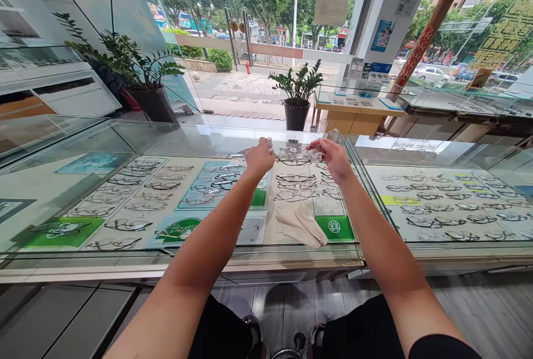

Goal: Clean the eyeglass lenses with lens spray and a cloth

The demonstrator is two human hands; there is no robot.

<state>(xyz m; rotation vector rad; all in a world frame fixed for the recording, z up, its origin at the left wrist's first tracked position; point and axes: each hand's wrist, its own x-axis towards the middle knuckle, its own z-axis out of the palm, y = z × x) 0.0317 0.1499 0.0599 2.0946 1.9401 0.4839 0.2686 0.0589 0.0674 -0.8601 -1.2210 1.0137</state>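
Both my arms reach out over a glass display counter (175, 142) full of eyeglasses. My left hand (258, 158) is closed around a small clear bottle (270, 144) whose top sticks up past my fingers. My right hand (333, 156) pinches one end of a thin-framed pair of glasses (296, 154), held between the two hands above the countertop. A beige cleaning cloth (300, 223) lies on the counter just below my hands.
Rows of glasses (137, 192) lie under the glass on the left, and a second case (449, 198) of them stands on the right. Two potted plants (296, 92) stand behind the counter by the window. A wooden table (358, 112) stands at back right.
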